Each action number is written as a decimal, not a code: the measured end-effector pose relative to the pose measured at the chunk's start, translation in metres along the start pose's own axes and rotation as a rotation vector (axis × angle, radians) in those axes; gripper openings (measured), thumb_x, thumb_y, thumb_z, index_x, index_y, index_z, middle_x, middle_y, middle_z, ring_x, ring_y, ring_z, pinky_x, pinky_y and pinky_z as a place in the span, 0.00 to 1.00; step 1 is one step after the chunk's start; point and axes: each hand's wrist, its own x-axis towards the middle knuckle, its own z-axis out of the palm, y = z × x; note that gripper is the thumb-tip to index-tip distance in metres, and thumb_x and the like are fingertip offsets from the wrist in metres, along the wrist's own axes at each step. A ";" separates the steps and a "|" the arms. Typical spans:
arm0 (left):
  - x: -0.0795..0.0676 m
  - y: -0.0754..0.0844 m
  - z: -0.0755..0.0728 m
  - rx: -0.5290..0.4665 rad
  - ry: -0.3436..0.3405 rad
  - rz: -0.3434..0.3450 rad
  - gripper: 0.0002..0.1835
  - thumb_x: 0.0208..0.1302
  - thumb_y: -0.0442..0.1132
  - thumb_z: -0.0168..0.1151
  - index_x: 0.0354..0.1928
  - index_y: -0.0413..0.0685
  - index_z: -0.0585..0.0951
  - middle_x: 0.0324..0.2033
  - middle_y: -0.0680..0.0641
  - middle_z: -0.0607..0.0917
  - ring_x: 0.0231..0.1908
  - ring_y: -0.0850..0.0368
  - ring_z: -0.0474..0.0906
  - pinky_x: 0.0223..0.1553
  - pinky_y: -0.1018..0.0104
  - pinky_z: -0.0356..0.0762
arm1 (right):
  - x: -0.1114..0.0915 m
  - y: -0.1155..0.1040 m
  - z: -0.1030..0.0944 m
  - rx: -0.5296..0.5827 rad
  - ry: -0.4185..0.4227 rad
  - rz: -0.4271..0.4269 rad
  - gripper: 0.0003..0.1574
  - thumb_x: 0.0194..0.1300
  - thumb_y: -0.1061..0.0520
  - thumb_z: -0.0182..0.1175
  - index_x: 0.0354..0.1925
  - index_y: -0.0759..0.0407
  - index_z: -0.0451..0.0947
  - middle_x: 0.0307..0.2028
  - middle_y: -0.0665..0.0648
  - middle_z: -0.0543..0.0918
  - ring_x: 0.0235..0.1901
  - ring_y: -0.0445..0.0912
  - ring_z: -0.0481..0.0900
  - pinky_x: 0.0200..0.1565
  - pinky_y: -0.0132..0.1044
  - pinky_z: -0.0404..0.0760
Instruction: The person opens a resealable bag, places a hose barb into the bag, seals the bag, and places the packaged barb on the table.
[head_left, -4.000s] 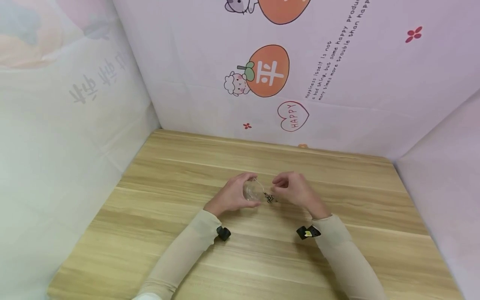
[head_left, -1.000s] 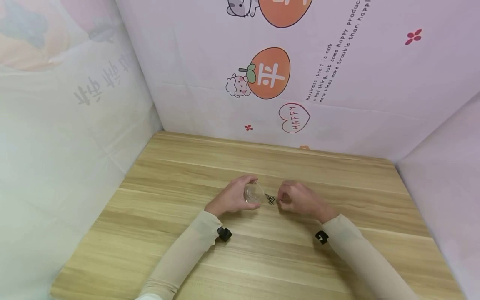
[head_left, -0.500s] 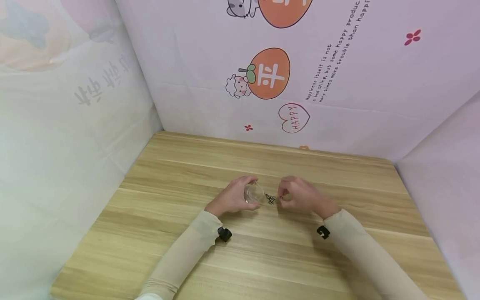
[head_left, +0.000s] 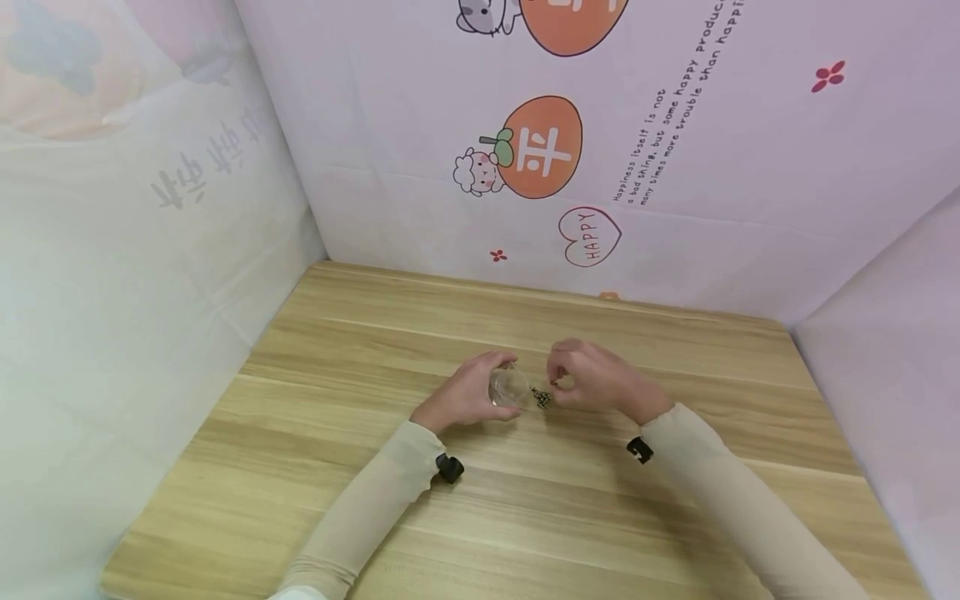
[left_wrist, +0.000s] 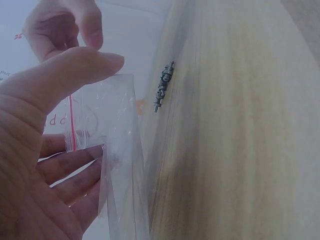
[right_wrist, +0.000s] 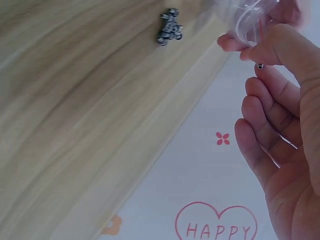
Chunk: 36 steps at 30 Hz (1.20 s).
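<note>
My left hand holds a clear zip bag with a red seal line, thumb on one side and fingers on the other. The bag's mouth faces right, toward a small pile of dark metal screws on the table. Just above and right of that pile is my right hand. Between its thumb and index finger it pinches one tiny metal screw; most of that piece is hidden by the fingertips. In the right wrist view, the other fingers lie loosely bent. Whether the bag has anything inside is hard to tell.
The wooden table carries the pile near its middle. A printed white cloth stands behind it, and pale cloth walls close in both sides. Black straps sit at the wrists.
My right hand, low at the right of the pile a second ago, has lifted and shifted left toward the bag, still pinching the tiny screw. My left hand and the bag stay in place.
</note>
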 end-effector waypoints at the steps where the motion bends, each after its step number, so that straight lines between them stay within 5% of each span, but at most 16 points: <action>1: 0.000 0.000 0.000 -0.002 -0.004 -0.005 0.47 0.56 0.47 0.82 0.75 0.44 0.70 0.67 0.47 0.81 0.67 0.50 0.77 0.70 0.52 0.77 | 0.002 -0.001 -0.001 -0.001 0.000 -0.004 0.07 0.55 0.64 0.72 0.30 0.53 0.84 0.33 0.51 0.85 0.36 0.46 0.84 0.39 0.35 0.85; 16: 0.001 -0.003 -0.001 0.005 -0.007 -0.013 0.47 0.56 0.48 0.82 0.75 0.44 0.71 0.70 0.45 0.79 0.66 0.50 0.77 0.68 0.53 0.78 | 0.032 -0.015 -0.002 -0.012 0.015 -0.065 0.07 0.56 0.64 0.72 0.31 0.54 0.84 0.32 0.53 0.86 0.35 0.46 0.84 0.38 0.34 0.85; 24: 0.000 -0.004 -0.002 0.016 0.015 0.013 0.44 0.55 0.48 0.83 0.72 0.46 0.73 0.64 0.47 0.82 0.57 0.54 0.80 0.60 0.59 0.81 | 0.042 -0.018 0.004 -0.003 0.052 -0.090 0.05 0.56 0.63 0.72 0.33 0.57 0.85 0.33 0.52 0.86 0.35 0.47 0.85 0.40 0.33 0.86; 36: 0.001 -0.005 -0.002 -0.021 0.003 0.008 0.42 0.56 0.46 0.82 0.71 0.49 0.74 0.60 0.50 0.83 0.53 0.58 0.79 0.53 0.64 0.82 | 0.047 -0.020 0.009 0.025 0.027 -0.036 0.05 0.59 0.62 0.72 0.36 0.57 0.86 0.35 0.51 0.86 0.38 0.46 0.86 0.43 0.35 0.87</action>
